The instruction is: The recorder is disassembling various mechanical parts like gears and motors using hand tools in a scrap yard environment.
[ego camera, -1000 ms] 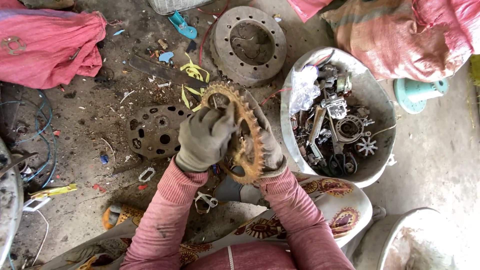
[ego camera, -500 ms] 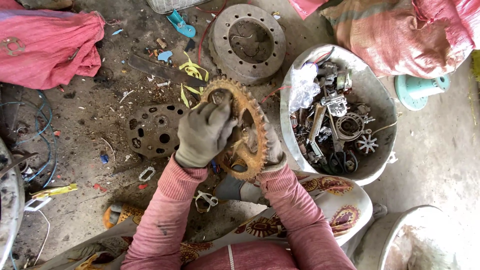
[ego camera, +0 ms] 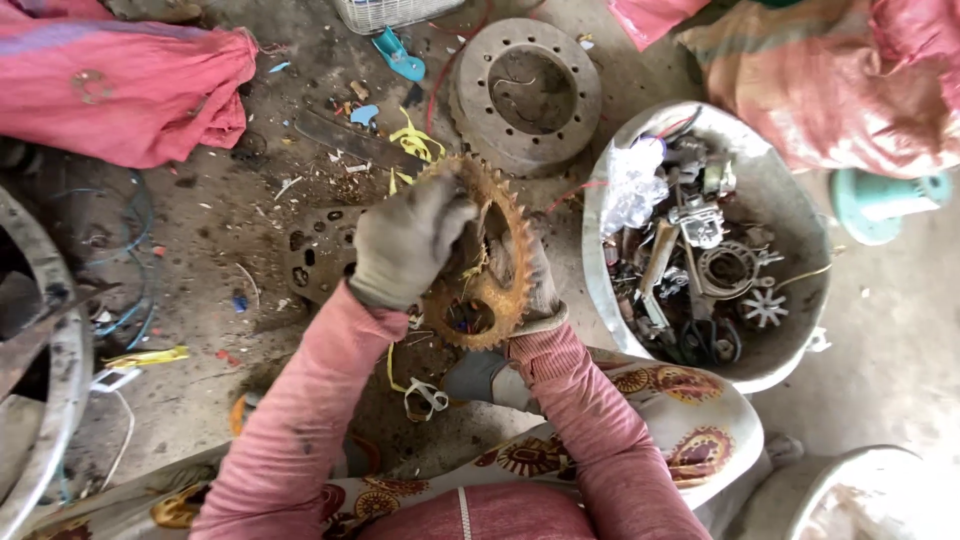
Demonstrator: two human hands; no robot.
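Both my gloved hands hold a rusty toothed sprocket wheel (ego camera: 500, 290) upright over the dirt floor. My left hand (ego camera: 405, 240) grips its upper left rim and covers part of its centre. My right hand (ego camera: 530, 285) supports it from behind on the right, mostly hidden by the wheel. Pink sleeves cover both arms. Under the sprocket lies a round perforated metal disc (ego camera: 310, 255), partly hidden by my left hand.
A metal basin (ego camera: 790, 210) full of scrap parts stands to the right. A grey brake drum (ego camera: 525, 90) lies at the top centre. Pink sacks (ego camera: 120, 85) lie at the upper left and upper right. A teal object (ego camera: 885, 200) stands at the far right. A curved metal rim (ego camera: 60, 360) borders the left.
The sprocket has turned in my hands and tilted more to the right. My left hand has shifted up along its rim.
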